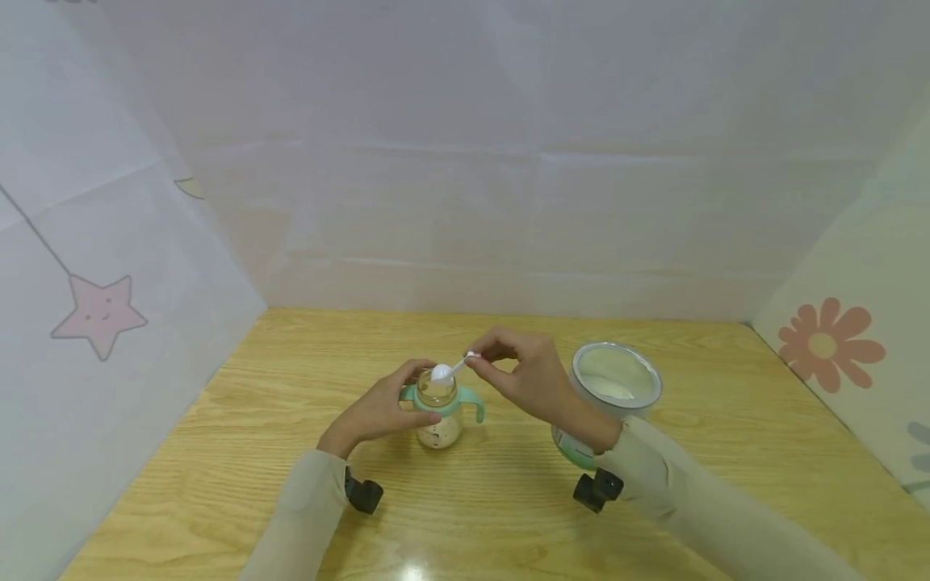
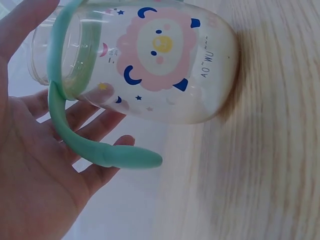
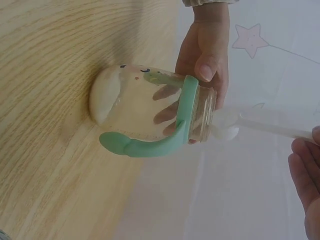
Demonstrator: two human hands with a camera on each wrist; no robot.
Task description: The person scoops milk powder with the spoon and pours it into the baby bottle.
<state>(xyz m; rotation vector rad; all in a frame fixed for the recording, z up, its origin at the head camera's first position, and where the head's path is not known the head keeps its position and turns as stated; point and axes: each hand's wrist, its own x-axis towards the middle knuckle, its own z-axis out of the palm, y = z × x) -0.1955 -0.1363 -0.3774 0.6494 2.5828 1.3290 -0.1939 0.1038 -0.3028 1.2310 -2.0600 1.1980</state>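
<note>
A clear baby bottle (image 1: 440, 432) with a mint-green collar and two handles stands upright on the table, its mouth uncovered. Pale contents lie in its bottom, and a pink cartoon animal is printed on its side. My left hand (image 1: 381, 410) holds the bottle around the neck, thumb on the near side and fingers behind. Between thumb and fingertips, my right hand (image 1: 526, 375) pinches the handle of a white measuring scoop (image 3: 272, 128). The scoop's bowl (image 3: 226, 125) is right at the bottle's mouth. Right of that hand stands an open milk powder can (image 1: 616, 375), pale powder inside.
The wooden table (image 1: 479, 516) runs back to a pale cloth wall (image 1: 465, 218). Printed cloth sides stand at left and right, with a pink star (image 1: 99, 313) and a red flower (image 1: 831, 345). My right forearm partly covers the can's lower front.
</note>
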